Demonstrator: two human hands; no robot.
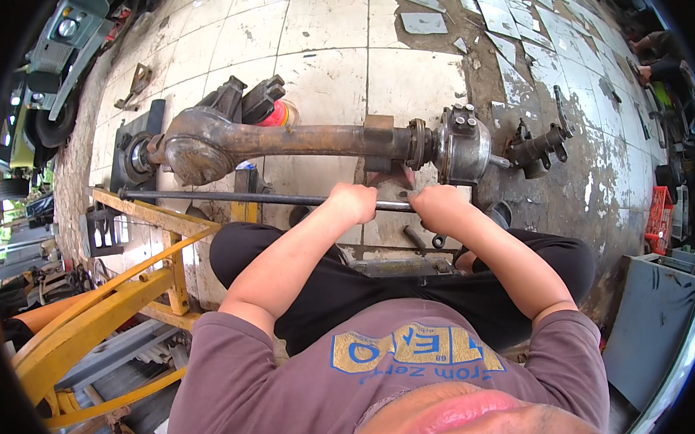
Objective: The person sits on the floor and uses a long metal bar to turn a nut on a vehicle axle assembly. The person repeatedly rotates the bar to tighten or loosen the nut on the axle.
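Note:
My left hand (355, 202) is closed around a long dark metal shaft (244, 197). My right hand (439, 208) grips the same shaft near its right end, where the metal is bright. The shaft lies roughly level across my lap side, its far end reaching left toward a yellow frame. Just beyond it rests a rusty axle housing (296, 139), with a round bulge at its left and a bolted knuckle (465, 144) with a rounded silvery hub at its right. Whatever supports the housing underneath is mostly hidden.
A yellow steel frame (94, 324) stands at my left. Loose metal parts (536, 148) lie right of the axle; a small dark cylinder (413, 237) sits near my knees. A grey metal cabinet (655, 311) and red crate (660, 220) stand right. Broken tiles (424, 23) lie far off.

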